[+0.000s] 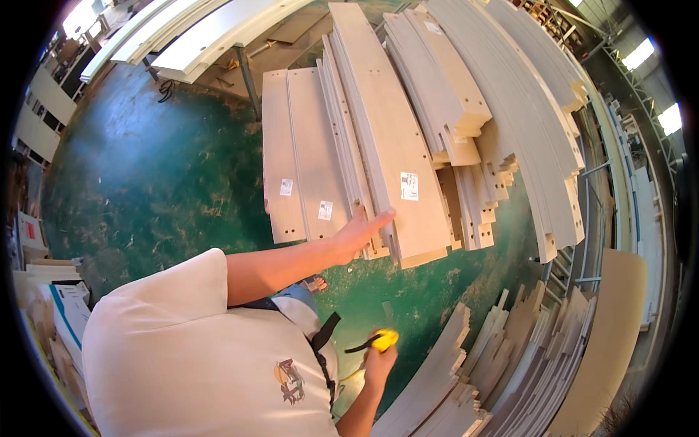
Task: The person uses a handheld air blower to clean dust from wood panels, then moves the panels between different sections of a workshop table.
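My left hand (358, 237) reaches across to the near end of a stack of pale wooden panels. Its fingers are stretched out, with the index finger at the edge of the top panel (389, 138), which has small drilled holes and a white label (409, 186). Lower down, beside my body, my right hand (380, 365) is closed around a yellow tape measure (384, 340) with a black strap hanging off it. Left of the stack lie two flat panels (313, 153) with labels on them.
More panel stacks (510, 95) stand to the right. Leaning boards (510, 349) fill the lower right, near a large curved sheet (601, 342). White boards (226, 36) rest on a metal-legged frame at the far left. The floor (160, 175) is green and dusty.
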`<action>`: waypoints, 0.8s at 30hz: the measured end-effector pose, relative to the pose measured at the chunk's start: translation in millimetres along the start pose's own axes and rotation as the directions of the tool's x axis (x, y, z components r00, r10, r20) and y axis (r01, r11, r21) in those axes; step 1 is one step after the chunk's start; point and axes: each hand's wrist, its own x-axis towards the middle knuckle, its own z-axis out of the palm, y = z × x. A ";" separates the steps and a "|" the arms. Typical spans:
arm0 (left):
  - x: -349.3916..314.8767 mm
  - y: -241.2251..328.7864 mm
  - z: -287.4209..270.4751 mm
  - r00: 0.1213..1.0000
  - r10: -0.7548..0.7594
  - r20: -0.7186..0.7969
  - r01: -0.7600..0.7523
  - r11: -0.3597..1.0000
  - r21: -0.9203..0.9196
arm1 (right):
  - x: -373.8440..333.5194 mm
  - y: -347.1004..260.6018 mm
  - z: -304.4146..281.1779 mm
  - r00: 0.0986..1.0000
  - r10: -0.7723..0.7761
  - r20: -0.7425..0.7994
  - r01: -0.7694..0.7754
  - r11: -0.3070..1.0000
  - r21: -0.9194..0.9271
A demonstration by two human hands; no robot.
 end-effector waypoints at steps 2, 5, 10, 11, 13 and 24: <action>3.2 13.8 9.7 0.996 -0.036 -0.076 0.037 0.999 0.018 | 27.9 -18.4 3.0 0.990 -0.117 0.077 0.085 0.938 0.337; 16.0 25.0 29.1 0.970 -0.057 -0.235 0.066 0.997 0.028 | 88.3 -63.7 15.2 0.940 -0.259 0.222 0.066 0.776 0.627; 12.8 31.2 46.8 0.932 -0.029 -0.362 0.036 0.999 0.013 | 162.1 -137.3 36.4 0.982 -0.084 0.169 -0.050 0.745 0.665; 11.9 30.6 46.4 0.933 -0.021 -0.358 0.029 0.999 0.017 | 166.1 -142.6 39.8 0.978 -0.103 0.183 -0.046 0.748 0.663; 16.6 24.7 41.5 0.926 0.007 -0.378 -0.005 1.000 0.005 | 170.5 -155.7 51.5 0.946 -0.234 0.223 -0.023 0.639 0.769; -7.9 15.7 46.9 0.950 0.006 -0.312 0.006 0.999 0.038 | 148.7 -160.5 31.9 0.951 -0.206 0.229 0.012 0.767 0.641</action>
